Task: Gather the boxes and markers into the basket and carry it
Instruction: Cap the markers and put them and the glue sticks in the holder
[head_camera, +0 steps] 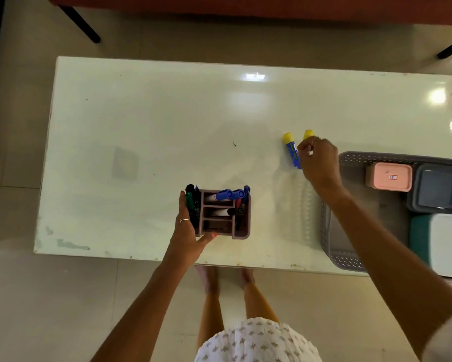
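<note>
A white glossy table carries everything, seen from above. Near the middle of its near edge stands a mauve divided organiser holding markers: green and black ones along its left side, blue-capped ones leaning across its far compartments. The left hand grips the organiser's left wall, fingers wrapped against the green and black markers, thumb lying along the near wall; a ring shows on one finger.

Further right, past the middle of the table, two glue sticks with yellow caps and blue bodies lie side by side, caps pointing to the far edge. The right hand is curled over them, fingertips pinching at their bodies; whether either stick is lifted off the surface cannot be told.

At the right edge, towards the near corner, sits a grey perforated basket, partly out of view. Inside it lie a pink lidded box, a dark grey-blue box beside it, and a teal box with a white lid nearer the person.
</note>
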